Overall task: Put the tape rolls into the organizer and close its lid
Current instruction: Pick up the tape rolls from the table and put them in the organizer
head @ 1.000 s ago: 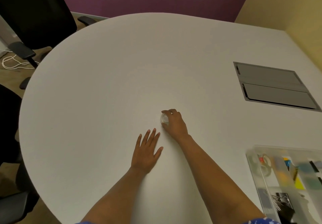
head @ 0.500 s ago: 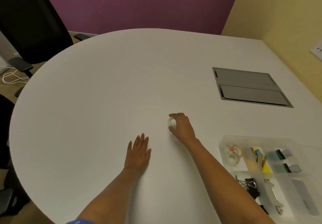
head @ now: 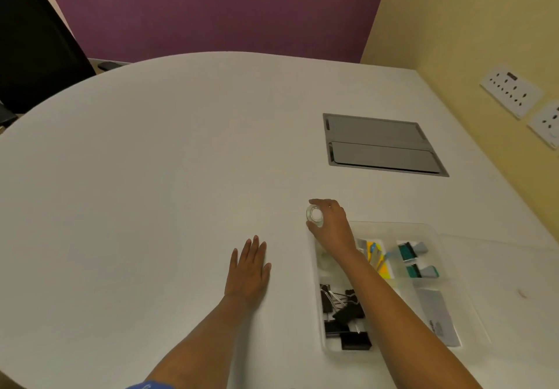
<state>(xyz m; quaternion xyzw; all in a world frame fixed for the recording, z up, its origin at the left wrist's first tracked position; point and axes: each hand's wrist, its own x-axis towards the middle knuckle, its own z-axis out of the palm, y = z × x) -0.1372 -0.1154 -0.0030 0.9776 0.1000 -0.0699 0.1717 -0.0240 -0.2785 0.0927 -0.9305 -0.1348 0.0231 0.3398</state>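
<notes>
My right hand [head: 332, 225] grips a small clear tape roll [head: 315, 215] between thumb and fingers, held just above the table at the far left corner of the clear plastic organizer [head: 429, 231]. The organizer is open; its clear lid [head: 514, 255] lies flat to the right. Another clear tape roll [head: 326, 263] lies in the organizer's far left compartment, partly hidden by my right forearm. My left hand [head: 249, 267] rests flat on the white table, fingers spread, holding nothing.
Black binder clips [head: 341, 316], yellow sticky tabs [head: 378, 260] and teal items [head: 417, 263] fill other compartments. A grey cable hatch [head: 381, 145] is set into the table [head: 151, 176] farther back. A black chair [head: 33, 49] stands far left; wall sockets [head: 511, 92] are at right.
My right hand lifted the tape roll off the table and carried it right, up to the organizer's corner. The view has shifted right. My left hand stays flat.
</notes>
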